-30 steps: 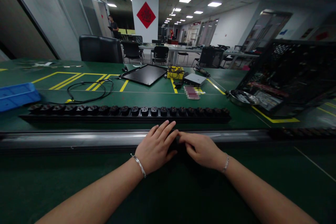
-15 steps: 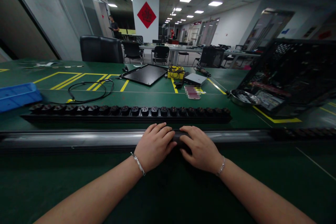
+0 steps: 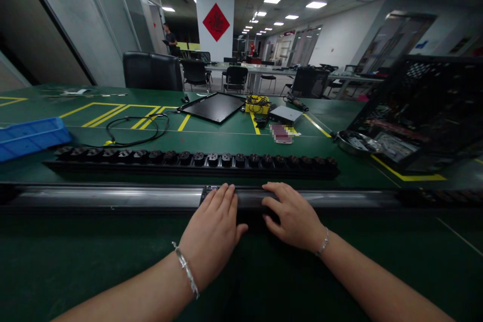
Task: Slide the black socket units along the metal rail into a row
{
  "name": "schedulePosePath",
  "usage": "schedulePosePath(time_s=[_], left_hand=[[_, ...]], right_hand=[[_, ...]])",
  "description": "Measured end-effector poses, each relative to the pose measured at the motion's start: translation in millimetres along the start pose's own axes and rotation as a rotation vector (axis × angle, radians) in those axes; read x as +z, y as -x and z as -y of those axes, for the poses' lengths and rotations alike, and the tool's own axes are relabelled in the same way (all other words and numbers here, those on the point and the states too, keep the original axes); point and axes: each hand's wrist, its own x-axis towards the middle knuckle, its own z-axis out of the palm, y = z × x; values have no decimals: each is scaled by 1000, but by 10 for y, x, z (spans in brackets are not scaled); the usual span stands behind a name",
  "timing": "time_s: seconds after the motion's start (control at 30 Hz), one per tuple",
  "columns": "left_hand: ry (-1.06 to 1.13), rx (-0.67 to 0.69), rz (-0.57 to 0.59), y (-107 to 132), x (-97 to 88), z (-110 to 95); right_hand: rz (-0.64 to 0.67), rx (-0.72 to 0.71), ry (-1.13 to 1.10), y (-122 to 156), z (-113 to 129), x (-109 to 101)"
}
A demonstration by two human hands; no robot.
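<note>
A long metal channel with a shiny inner face lies crosswise on the green table in front of me. My left hand rests flat on it, fingers stretched forward and thumb apart. A small dark part with fine detail shows in the channel beside those fingertips, mostly hidden by the hand. My right hand curves over the channel, its fingers at the far edge and the thumb at the near side. Between the hands the channel looks darker. Just beyond it lies a black strip of round power sockets.
Left stands a blue bin, near a looped black cable. Farther back are a dark flat panel, a yellow box of cables and a grey box. Right are a metal bowl and an open black computer case.
My left hand has slid left and flattened, widening the gap between the hands and uncovering the small dark part. The right hand keeps its place on the channel; the view has shifted slightly.
</note>
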Motion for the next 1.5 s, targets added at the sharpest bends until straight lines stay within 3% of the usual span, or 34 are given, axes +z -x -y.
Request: schedulePosePath(time_s=[0.13, 0.27, 0.5, 0.8, 1.1, 1.3, 1.43, 1.5], left_hand=[[13, -31, 129, 38, 99, -130], [-15, -132, 203, 40, 65, -118], [-8, -222, 330, 34, -113, 40], [0, -344, 462, -12, -170, 276], [30, -369, 386, 111, -40, 271], [-9, -540, 370, 166, 35, 527], [27, -645, 424, 195, 29, 814], [19, -631, 400, 247, 50, 1012]], right_hand=[[-8, -11, 7, -1, -3, 8], [9, -4, 2, 3, -9, 13], [18, 8, 2, 1, 1, 3], [41, 14, 8, 4, -9, -1], [43, 24, 17, 5, -3, 18], [44, 23, 19, 7, 6, 3], [37, 21, 20, -2, 4, 4], [33, 18, 22, -4, 2, 8]])
